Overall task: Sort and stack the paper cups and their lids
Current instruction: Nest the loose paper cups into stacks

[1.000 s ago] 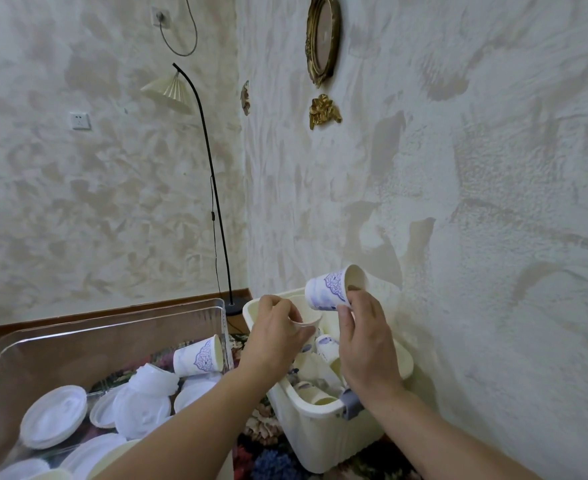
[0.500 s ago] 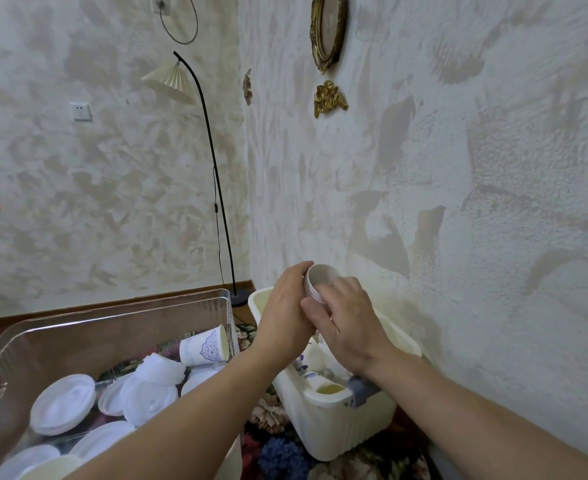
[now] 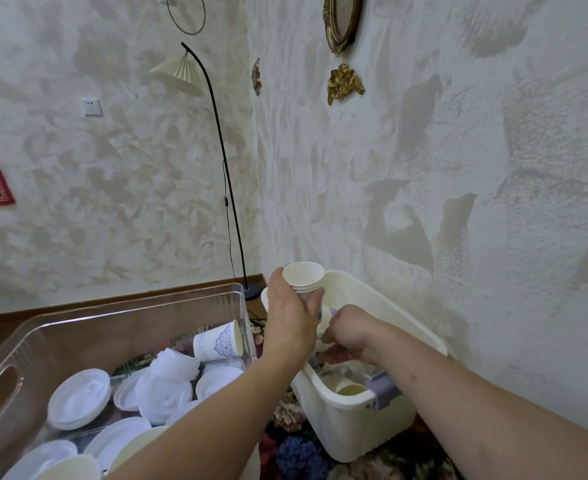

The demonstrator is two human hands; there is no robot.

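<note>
Two bare forearms in view, no sleeves, no watch or rings seen. Left hand (image 3: 291,323) and right hand (image 3: 349,332) ungloved. Small dark mark on right forearm (image 3: 413,377).

Soft even daylight; faint shadows; wide-angle edge distortion.

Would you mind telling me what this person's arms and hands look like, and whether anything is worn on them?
Both forearms are bare as far as the frame shows: no sleeves, gloves, watch or bracelet. No rings show on the left hand or the right hand, though several fingers are hidden. The right forearm bears a few small dark spots.
</note>
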